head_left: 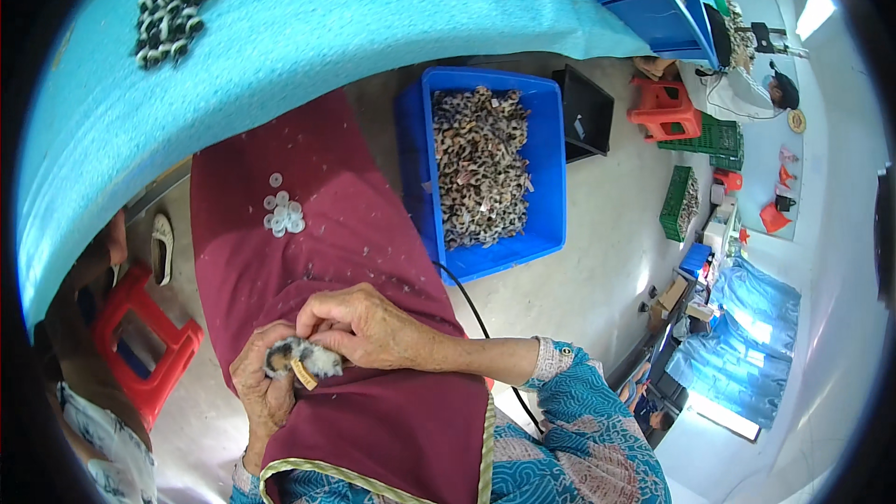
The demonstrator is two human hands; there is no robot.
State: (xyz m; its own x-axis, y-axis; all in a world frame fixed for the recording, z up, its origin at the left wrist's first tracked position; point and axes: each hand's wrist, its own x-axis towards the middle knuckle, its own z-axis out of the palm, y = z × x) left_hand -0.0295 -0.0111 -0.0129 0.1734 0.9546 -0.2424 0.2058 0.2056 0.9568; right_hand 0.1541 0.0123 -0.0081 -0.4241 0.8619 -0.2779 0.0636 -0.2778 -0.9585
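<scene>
Over my lap, both hands are closed on a small furry plush piece [320, 361] in white, grey and orange-brown, with a tan label hanging from it. My left hand [259, 381] grips its left end from below. The bent fingers of my right hand [366, 325] pinch its upper side; their tips are partly hidden, so I cannot tell if they hold something else too. A maroon apron [271, 271] spreads across my lap, flecked with bits of fluff. Farther up the apron lies a small heap of clear-white plastic discs [285, 215].
Beyond my right arm stands a blue bin [551, 177] full of similar plush pieces [481, 168]. A black crate [585, 112] is beside it. The turquoise-covered table [373, 9] holds black-and-white pieces [177, 9]. A red stool [159, 355] and a seated person are at left; a black cable [476, 313] runs nearby.
</scene>
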